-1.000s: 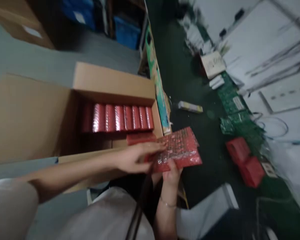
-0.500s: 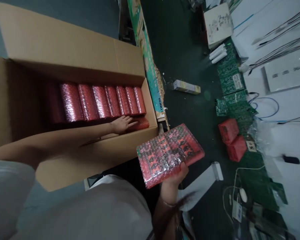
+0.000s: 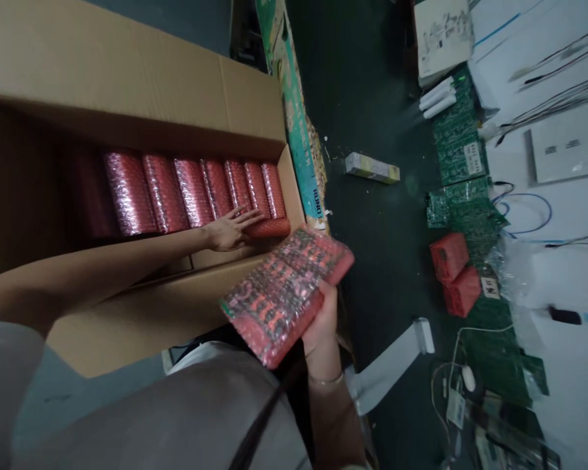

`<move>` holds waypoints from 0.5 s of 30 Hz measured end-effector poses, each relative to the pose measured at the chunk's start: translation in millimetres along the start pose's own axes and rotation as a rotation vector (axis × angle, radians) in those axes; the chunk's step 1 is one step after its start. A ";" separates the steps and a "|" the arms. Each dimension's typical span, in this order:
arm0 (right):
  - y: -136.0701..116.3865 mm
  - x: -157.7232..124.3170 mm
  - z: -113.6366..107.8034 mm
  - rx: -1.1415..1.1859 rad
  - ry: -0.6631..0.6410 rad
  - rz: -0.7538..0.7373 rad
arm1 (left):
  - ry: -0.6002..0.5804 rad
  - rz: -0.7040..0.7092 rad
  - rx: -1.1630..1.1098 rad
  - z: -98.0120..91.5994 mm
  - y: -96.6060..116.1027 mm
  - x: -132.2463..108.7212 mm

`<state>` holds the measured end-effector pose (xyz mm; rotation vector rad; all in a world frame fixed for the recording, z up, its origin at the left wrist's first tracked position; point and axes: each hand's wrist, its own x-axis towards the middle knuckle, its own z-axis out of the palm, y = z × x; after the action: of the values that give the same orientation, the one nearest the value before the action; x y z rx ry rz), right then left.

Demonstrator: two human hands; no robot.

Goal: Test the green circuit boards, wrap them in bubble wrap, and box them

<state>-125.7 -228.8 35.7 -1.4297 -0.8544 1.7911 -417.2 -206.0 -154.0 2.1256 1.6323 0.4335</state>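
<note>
My left hand is inside the cardboard box, its fingers spread and lying by a red bubble-wrapped packet at the box's near right corner; whether it presses on it I cannot tell. Behind that hand a row of red bubble-wrapped packets stands on edge. My right hand grips a bubble-wrapped circuit board by its lower right edge, with components showing through the pink film. This package is tilted and hangs over the box's near right rim, covering part of it.
Beside the box lies a dark green bench with a worn edge. On it are a small carton, two red wrapped packages, green circuit boards, a white strip and cables. An upright box flap borders the far side.
My right hand has carried the wrapped circuit board leftward, from over the bench to the box rim. My left hand has shifted slightly left and up, fingers more spread. The view has shifted a little.
</note>
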 end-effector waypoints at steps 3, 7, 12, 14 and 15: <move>-3.5 24.8 35.4 0.162 -0.046 0.138 | 0.010 -0.018 -0.066 -1.1 -3.9 6.3; -0.4 52.7 59.2 0.224 -0.017 0.161 | -0.002 -0.053 -0.104 -1.4 -8.7 15.0; 7.8 75.9 80.1 0.243 -0.008 0.069 | 0.026 -0.038 -0.111 0.1 -6.4 14.6; 14.4 90.9 90.5 0.180 0.024 0.092 | 0.026 -0.025 -0.112 -1.1 -6.3 13.3; 18.9 100.1 95.4 0.142 0.057 0.111 | 0.023 -0.018 -0.114 -2.3 -7.1 13.1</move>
<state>-237.7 -163.5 -16.1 -1.4526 -0.6161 1.8446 -420.8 -191.5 -155.7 2.0284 1.5985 0.5348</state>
